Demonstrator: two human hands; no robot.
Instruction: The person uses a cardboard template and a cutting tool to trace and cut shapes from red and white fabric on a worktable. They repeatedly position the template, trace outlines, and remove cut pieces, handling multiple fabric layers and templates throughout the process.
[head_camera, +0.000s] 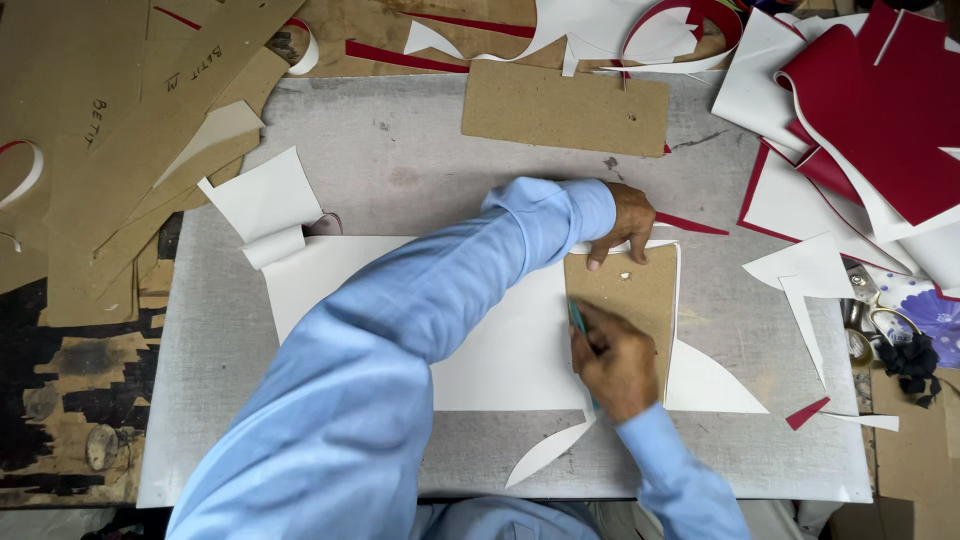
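My left hand (622, 222) reaches across in a light blue sleeve and presses its fingers on the top edge of a brown cardboard template (638, 292). The template lies on a white sheet (500, 350) spread over the grey cutting slab (400, 160). My right hand (612, 362) grips a thin teal-handled tool (578, 320), its tip against the template's left edge. A cut white sliver (545, 452) curls away below my right hand.
A larger brown cardboard piece (565, 108) lies at the slab's far edge. Stacked brown patterns (130, 120) fill the left. Dark red and white sheets (870, 110) pile at the right, with white offcuts (805, 275), metal rings (858, 320) and a folded white scrap (265, 205).
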